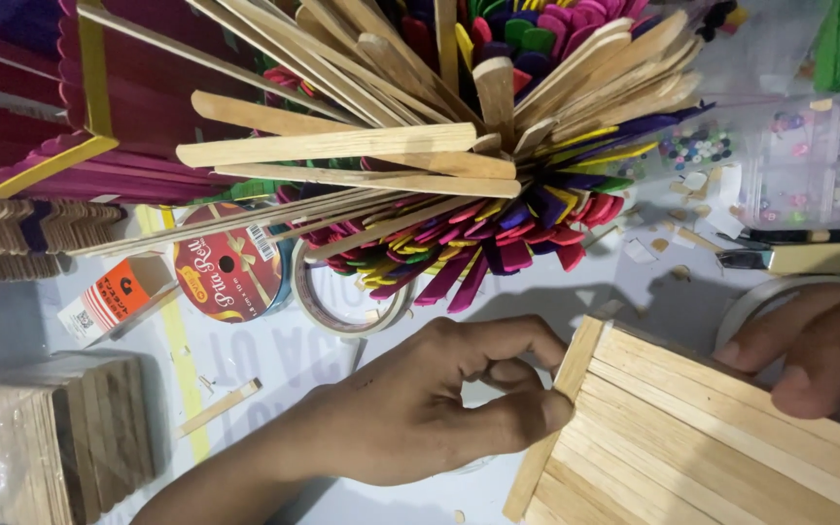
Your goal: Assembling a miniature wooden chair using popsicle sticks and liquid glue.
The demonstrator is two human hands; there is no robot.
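A flat panel of plain wooden craft sticks (692,437) lies at the lower right. One stick (576,365) runs across its left end. My left hand (420,399) comes in from the lower left and pinches that cross stick between thumb and curled fingers. At the right edge, my right hand (819,350) grips the panel's far upper edge, fingertips pressed on the wood. Part of that hand is cut off by the frame.
A big bunch of plain and coloured craft sticks (459,146) fans out above. Nearby lie a red ribbon spool (230,272), a tape roll (342,292), a small orange box (114,297), stacked stick panels (60,428), a loose stick (218,406) and a bead box (809,165).
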